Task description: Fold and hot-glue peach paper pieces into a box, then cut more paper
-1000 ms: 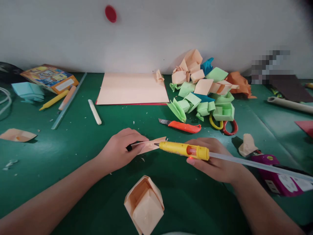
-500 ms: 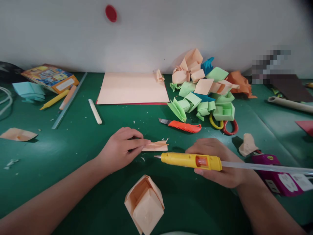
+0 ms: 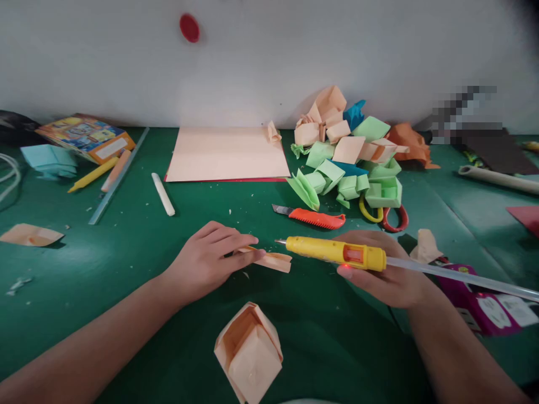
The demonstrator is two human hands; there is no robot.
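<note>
My left hand (image 3: 219,255) is closed on a narrow folded strip of peach paper (image 3: 275,262), whose right end sticks out past the fingertips. In my right hand (image 3: 385,275) is a yellow glue gun (image 3: 320,251), held sideways with its metal nozzle pointing left, just above and apart from the strip. A clear glue stick (image 3: 455,275) runs out of its back end, and a small red light glows near my thumb. Nearer to me stands a folded peach paper box (image 3: 255,359), open on its upper left side.
Behind my hands lie an orange cutter knife (image 3: 318,218) with its blade out, scissors (image 3: 396,219) and a pile of folded paper pieces (image 3: 337,168). A peach sheet (image 3: 227,154) rests by the wall. At right is a purple power strip (image 3: 475,306); at left, a white stick (image 3: 163,194).
The glue gun has moved up and slightly right, its nozzle now behind the strip. My left hand has tilted the paper strip, its right end now lower. The red light now shows.
</note>
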